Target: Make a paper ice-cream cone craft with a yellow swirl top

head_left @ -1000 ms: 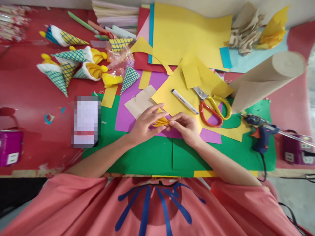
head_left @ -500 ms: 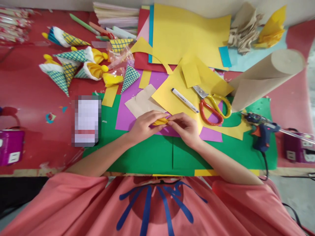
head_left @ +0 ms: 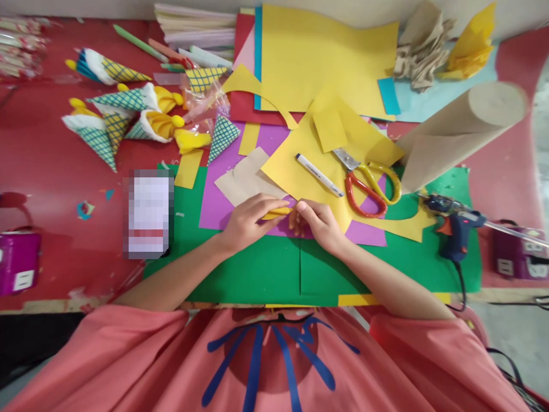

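Note:
My left hand (head_left: 251,222) pinches a small folded piece of yellow paper (head_left: 275,213) between thumb and fingers, above the purple sheet. At the paper's right end my right hand (head_left: 318,222) is closed, thumb on top and fingers curled beneath; its fingers hide the tip. Beyond the hands lie a beige paper piece (head_left: 245,178) and a large yellow sheet (head_left: 286,157). On that sheet rest a white marker (head_left: 319,175) and scissors (head_left: 366,190) with one red and one yellow handle.
A blue glue gun (head_left: 458,234) lies at right on the green mat (head_left: 257,274). Behind it stands a roll of brown paper (head_left: 454,137). Several patterned paper cones (head_left: 92,137) and a phone-shaped pixelated thing (head_left: 149,214) are at left. Yellow sheets (head_left: 326,57) cover the back.
My right hand has turned and shifted its hold, its thumb now on top and its fingers curled underneath. My left hand keeps its pinch. The whole view has shifted slightly.

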The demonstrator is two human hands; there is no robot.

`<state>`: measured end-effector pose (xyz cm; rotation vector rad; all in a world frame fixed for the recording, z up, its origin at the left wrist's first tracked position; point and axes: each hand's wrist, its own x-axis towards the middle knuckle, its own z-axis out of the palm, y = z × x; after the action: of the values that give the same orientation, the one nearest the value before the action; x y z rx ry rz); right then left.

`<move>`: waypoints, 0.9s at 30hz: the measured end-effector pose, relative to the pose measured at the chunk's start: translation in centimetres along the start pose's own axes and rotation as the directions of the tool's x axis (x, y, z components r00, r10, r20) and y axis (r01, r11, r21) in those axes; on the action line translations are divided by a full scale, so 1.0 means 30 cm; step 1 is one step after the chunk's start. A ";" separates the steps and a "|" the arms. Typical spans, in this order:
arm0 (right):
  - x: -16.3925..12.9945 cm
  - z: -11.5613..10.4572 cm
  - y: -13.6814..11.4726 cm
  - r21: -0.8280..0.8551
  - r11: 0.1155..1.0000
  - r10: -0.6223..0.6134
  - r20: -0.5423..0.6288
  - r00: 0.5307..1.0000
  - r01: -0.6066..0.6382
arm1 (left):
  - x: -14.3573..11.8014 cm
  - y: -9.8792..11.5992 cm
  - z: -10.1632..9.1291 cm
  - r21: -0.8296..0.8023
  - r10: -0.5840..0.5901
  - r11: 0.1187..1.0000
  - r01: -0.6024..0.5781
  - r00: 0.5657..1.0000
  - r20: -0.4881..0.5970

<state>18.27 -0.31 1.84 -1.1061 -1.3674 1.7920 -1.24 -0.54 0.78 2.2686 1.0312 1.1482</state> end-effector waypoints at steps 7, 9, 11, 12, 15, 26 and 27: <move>0.009 -0.009 -0.008 0.032 0.998 0.046 0.073 0.996 -0.048 | 0.003 0.010 -0.001 -0.014 0.007 1.000 -0.007 0.998 0.068; 0.008 -0.010 -0.008 0.035 0.998 0.041 0.057 0.997 -0.043 | 0.003 0.012 -0.004 -0.059 0.001 0.998 0.004 0.996 0.086; 0.007 -0.009 -0.009 0.028 0.999 0.034 0.050 0.998 -0.035 | 0.003 0.013 -0.005 -0.080 -0.022 0.996 0.029 0.996 0.081; 0.006 -0.008 -0.010 0.022 0.999 0.028 0.047 0.999 -0.029 | 0.003 0.013 -0.006 -0.084 -0.030 0.996 0.036 0.997 0.066; 0.004 -0.006 -0.012 0.002 1.000 0.010 0.037 0.999 -0.010 | -0.001 0.010 -0.005 -0.108 -0.047 0.993 0.048 0.999 0.012; -0.020 0.007 -0.017 -0.096 0.991 -0.098 -0.037 0.995 0.094 | 0.000 0.001 -0.007 -0.274 -0.148 0.954 0.122 0.986 -0.073; -0.024 0.008 -0.016 -0.161 0.979 -0.138 -0.052 0.989 0.128 | 0.001 0.001 -0.007 -0.288 -0.163 0.948 0.135 0.984 -0.074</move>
<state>18.38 -0.90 2.49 -1.1142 -1.5290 1.5630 -1.38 -0.54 0.94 1.8979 0.9856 1.2626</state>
